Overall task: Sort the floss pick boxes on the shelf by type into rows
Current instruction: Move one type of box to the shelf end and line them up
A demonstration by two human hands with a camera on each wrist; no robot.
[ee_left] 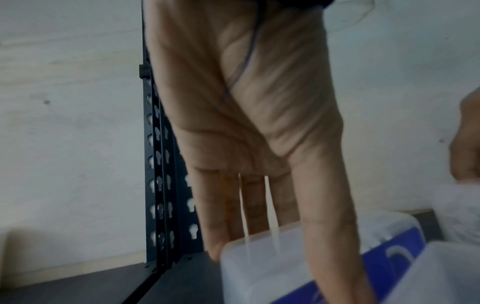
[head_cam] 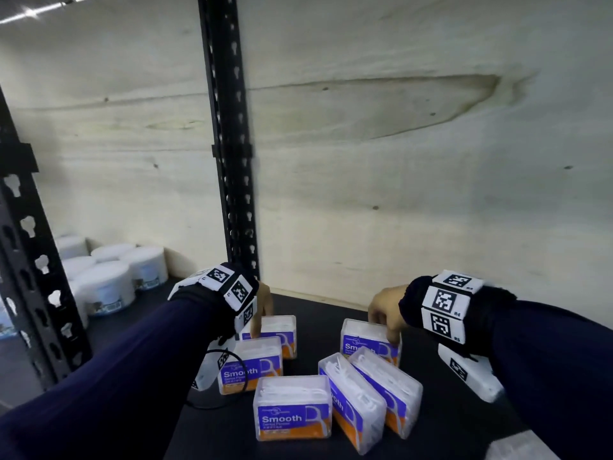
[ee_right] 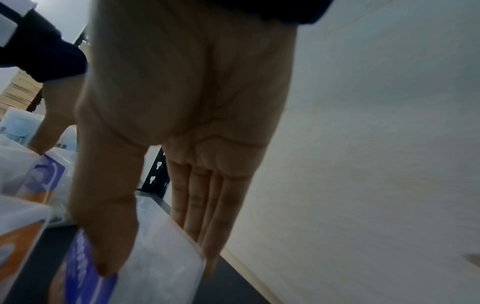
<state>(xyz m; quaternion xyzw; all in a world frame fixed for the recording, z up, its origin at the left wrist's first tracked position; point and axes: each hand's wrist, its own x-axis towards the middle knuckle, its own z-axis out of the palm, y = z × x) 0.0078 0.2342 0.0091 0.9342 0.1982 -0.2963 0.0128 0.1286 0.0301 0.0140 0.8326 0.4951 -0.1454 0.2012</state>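
Several clear floss pick boxes with purple and orange "Smooth" labels stand on the black shelf [head_cam: 318,310]. My left hand [head_cam: 260,327] pinches the back-left box [head_cam: 278,328] from above, fingers behind and thumb in front; in the left wrist view the left hand [ee_left: 272,273] holds this box [ee_left: 259,267]. The right hand [head_cam: 384,330] grips the back-right box [head_cam: 365,341] the same way, and the right wrist view shows the right hand [ee_right: 155,269] with thumb on the label of its box [ee_right: 166,251]. Both boxes look to be resting on the shelf.
An upright box [head_cam: 251,365] stands front-left and another [head_cam: 292,408] front-centre. Two boxes [head_cam: 353,410] [head_cam: 389,395] lean tilted at front-right. White tubs [head_cam: 106,280] fill the neighbouring bay behind a black post [head_cam: 229,161]. A plywood wall [head_cam: 398,161] closes the back.
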